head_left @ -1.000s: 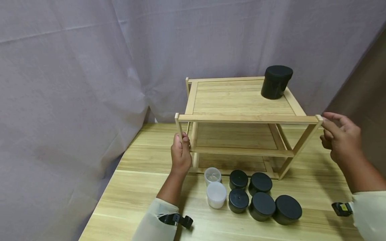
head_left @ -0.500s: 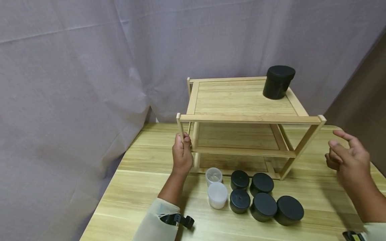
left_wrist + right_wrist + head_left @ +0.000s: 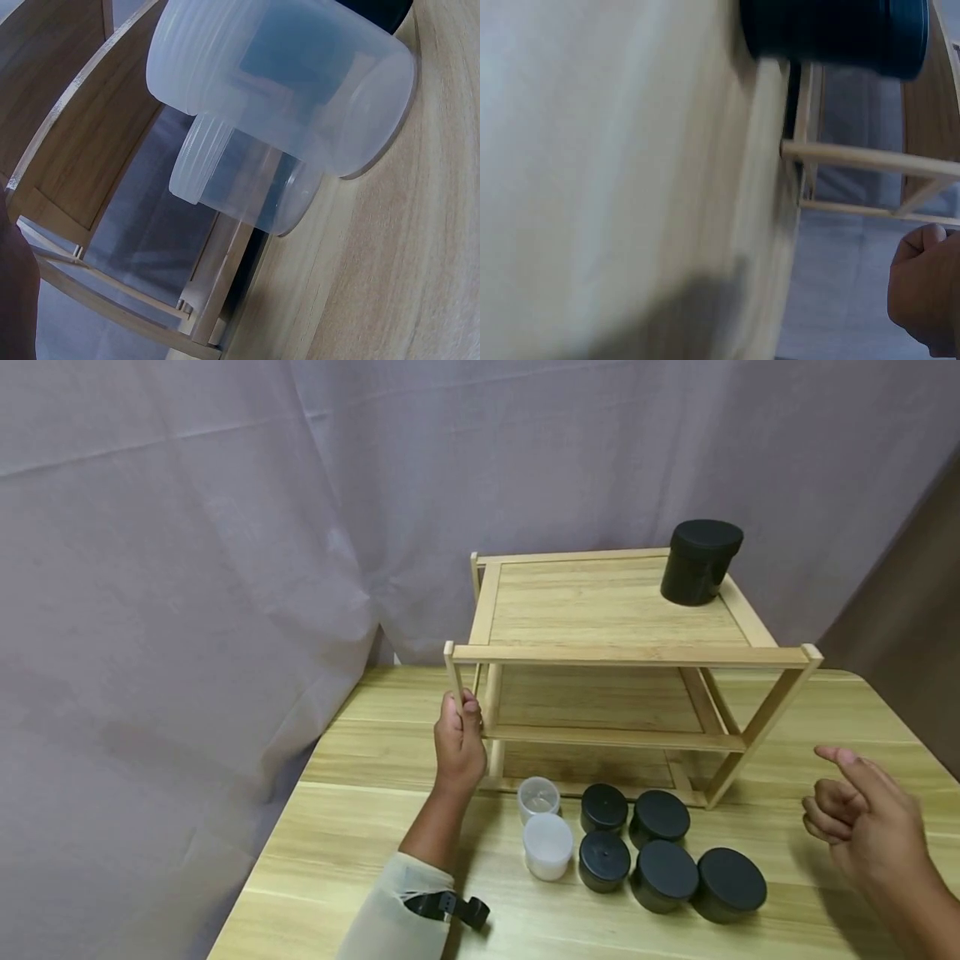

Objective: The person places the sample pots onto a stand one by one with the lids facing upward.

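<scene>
A three-tier wooden shelf rack (image 3: pixel 630 656) stands on the table. My left hand (image 3: pixel 460 747) grips its front left upright, with the thumb toward the inside. My right hand (image 3: pixel 873 831) hovers to the right of the rack, holding nothing, its index finger extended and the others loosely curled. On the top tier, at the back right, sits a black lidded jar (image 3: pixel 699 568). Two translucent white jars (image 3: pixel 547 852) stand before the rack, one behind the other. Beside them are several black lidded jars (image 3: pixel 664 872). In the right wrist view, a black jar (image 3: pixel 825 30) shows at the top.
The light wooden table (image 3: pixel 360 860) ends at a slanting left edge. A grey curtain (image 3: pixel 225 568) hangs behind and to the left, and a darker brown one (image 3: pixel 907 610) at the right. A black wrist camera (image 3: pixel 450 906) is strapped to the left sleeve.
My right hand has left the rack's front right corner and moved down and toward me. My left hand keeps its grip on the upright. The view has shifted slightly.
</scene>
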`<state>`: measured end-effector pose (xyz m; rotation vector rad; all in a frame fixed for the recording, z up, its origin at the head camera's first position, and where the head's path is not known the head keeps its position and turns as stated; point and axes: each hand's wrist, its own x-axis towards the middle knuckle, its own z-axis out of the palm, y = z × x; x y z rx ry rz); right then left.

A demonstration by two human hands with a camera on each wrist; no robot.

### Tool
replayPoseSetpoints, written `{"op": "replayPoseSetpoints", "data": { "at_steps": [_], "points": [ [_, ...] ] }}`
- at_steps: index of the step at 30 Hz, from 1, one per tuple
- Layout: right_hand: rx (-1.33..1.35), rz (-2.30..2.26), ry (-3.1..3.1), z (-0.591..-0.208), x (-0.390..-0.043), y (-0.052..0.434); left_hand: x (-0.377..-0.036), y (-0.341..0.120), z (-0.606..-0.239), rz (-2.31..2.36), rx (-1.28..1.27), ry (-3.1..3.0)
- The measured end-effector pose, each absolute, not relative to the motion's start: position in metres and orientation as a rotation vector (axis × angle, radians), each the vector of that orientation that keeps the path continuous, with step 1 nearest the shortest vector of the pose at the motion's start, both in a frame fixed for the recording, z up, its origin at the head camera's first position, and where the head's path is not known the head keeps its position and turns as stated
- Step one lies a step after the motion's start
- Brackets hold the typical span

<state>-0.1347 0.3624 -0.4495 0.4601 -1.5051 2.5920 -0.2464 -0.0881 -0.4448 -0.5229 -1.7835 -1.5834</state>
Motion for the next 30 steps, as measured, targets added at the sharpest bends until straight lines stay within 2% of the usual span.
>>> {"op": "replayPoseSetpoints", "data": {
  "at_steps": [7,11,16,20,30],
  "points": [
    [0.762,3.306,-0.952,-0.461,-0.127,0.365,-0.247,-0.088,-0.445,-1.584,-0.514,-1.782],
    [0.852,3.448,-0.939,-0.465,-0.125,0.362,-0.246,-0.088,-0.445,-1.606,-0.517,-1.774],
    [0.843,3.506,-1.156,-0.468,-0.121,0.363,-0.245,-0.087,-0.445,-1.616,-0.527,-1.77],
    [0.81,3.433,-1.395,-0.472,-0.118,0.367,-0.245,-0.086,-0.444,-1.618,-0.519,-1.779],
    [0.674,2.788,-2.248,-0.472,-0.108,0.376,-0.246,-0.087,-0.446,-1.59,-0.508,-1.786]
  ]
}}
